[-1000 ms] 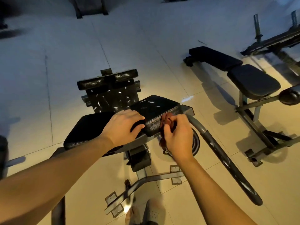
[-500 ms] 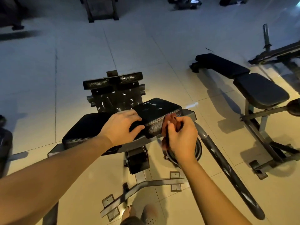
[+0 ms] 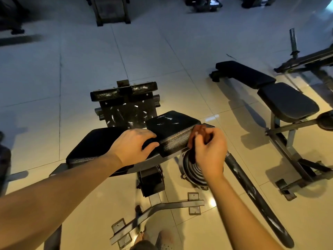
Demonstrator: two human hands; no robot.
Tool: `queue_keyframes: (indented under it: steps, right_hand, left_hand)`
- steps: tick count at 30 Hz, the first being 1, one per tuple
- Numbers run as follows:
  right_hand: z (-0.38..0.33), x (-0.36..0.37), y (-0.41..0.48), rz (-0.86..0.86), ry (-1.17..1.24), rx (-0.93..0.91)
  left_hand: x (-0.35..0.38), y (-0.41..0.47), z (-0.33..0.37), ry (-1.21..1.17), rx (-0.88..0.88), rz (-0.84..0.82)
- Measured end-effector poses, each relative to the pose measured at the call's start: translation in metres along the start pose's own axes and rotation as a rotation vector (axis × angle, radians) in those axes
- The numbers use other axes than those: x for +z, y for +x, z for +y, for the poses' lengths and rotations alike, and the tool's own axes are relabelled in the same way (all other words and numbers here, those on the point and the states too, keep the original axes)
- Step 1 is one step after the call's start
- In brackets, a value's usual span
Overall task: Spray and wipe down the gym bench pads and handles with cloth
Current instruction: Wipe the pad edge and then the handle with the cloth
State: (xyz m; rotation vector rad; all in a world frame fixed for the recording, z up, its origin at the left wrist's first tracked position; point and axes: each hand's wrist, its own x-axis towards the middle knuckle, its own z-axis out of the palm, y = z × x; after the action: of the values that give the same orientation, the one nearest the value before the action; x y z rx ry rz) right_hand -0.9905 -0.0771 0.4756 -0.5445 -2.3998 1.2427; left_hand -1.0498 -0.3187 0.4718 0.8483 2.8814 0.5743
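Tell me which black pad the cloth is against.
The near bench's right pad, the one with white scuffs; the right hand holds the reddish cloth at its right end.

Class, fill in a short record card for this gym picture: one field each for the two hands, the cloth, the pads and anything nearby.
Left hand: grips the end of the left pad, where the two pads meet
Right hand: pinches the cloth at the outer end of the right pad
Cloth: reddish-brown, bunched
Right pad: black, white marks on top
Nearby: weight plate below the right hand; second bench to the right
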Motion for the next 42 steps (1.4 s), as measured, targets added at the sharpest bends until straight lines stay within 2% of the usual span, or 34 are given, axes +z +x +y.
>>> queue_keyframes:
  steps: [3,5,9,11,16,19,21,24,25,30,33,35,39,42]
  right_hand:
    - [0.000,-0.005,0.021,0.100,-0.009,0.073]
    - [-0.009,0.004,0.004,0.081,0.014,0.023]
    - [-0.020,0.023,-0.056,-0.195,0.057,-0.157]
    - [-0.020,0.018,-0.058,-0.247,0.044,-0.204]
    - [0.000,-0.005,0.015,0.045,0.004,0.006]
    - [-0.005,0.002,0.012,0.094,-0.023,0.009]
    - [-0.012,0.012,-0.018,0.026,0.010,-0.082]
    - [-0.013,0.023,-0.060,-0.241,-0.008,-0.240]
    - [-0.011,0.021,-0.059,-0.267,-0.039,-0.272]
    - [-0.004,-0.004,0.004,-0.015,-0.028,-0.082]
    - [-0.007,0.000,0.005,0.075,-0.036,-0.016]
    - [-0.013,0.012,-0.017,0.012,-0.018,-0.072]
    - [-0.011,0.020,-0.045,-0.266,-0.114,-0.322]
    - [-0.005,0.003,-0.013,-0.190,-0.157,-0.242]
  left_hand:
    - [0.000,0.001,0.001,0.012,-0.004,0.016]
    - [-0.001,0.001,0.002,0.010,-0.007,0.030]
    - [-0.001,0.000,0.000,0.027,-0.011,0.046]
    - [0.000,0.000,-0.001,0.038,-0.001,0.044]
    - [0.000,0.000,-0.001,0.044,-0.011,0.021]
    - [-0.002,0.000,0.003,0.027,-0.020,0.011]
    - [-0.002,0.000,0.003,0.022,-0.015,0.007]
    - [0.001,0.001,-0.001,0.038,0.004,0.007]
    - [0.001,0.001,-0.001,0.040,0.010,0.011]
    - [0.001,0.002,-0.002,0.042,0.024,0.009]
    - [0.000,0.002,-0.001,0.049,0.017,-0.009]
    - [0.000,0.002,0.000,0.057,0.004,-0.022]
    - [0.000,0.004,-0.001,0.096,0.006,-0.036]
    - [-0.001,0.003,-0.001,0.089,0.003,-0.025]
